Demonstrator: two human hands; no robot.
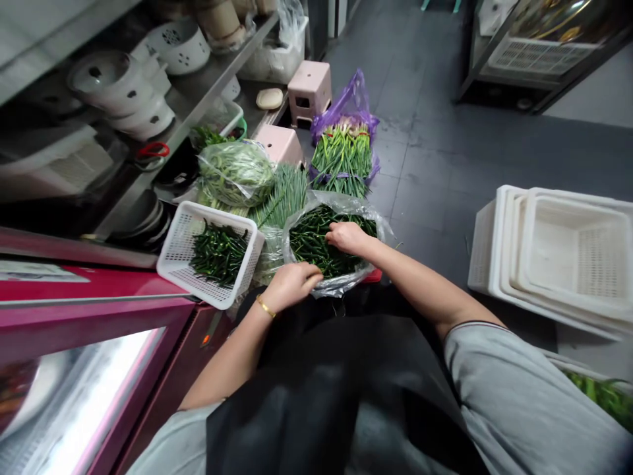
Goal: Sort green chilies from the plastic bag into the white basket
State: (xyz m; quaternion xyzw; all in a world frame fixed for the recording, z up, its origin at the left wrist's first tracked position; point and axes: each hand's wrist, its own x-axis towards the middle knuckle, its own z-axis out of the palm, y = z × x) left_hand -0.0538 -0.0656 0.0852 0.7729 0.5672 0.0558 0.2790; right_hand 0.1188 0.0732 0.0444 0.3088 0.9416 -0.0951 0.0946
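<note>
Black apron [316, 369] is lying nearest. Chillies [309, 239] are filling the bag [341, 285] under the right hand [349, 237], long axes mixed; the left hand [291, 285], nearer the basket [171, 254], is curling at the bag's near-left edge. Whether either grip is holding any: cannot tell.

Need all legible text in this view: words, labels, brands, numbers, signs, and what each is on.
None can be read.
Pale strip on the red cabinet top: too blurred to read.
Small orange-lit spot on the dark red panel: too small to tell if digits.
Dark marks on the white pots: too blurred to tell pattern from lettering.
Clear plastic bag at the hands: no legible print.
</note>
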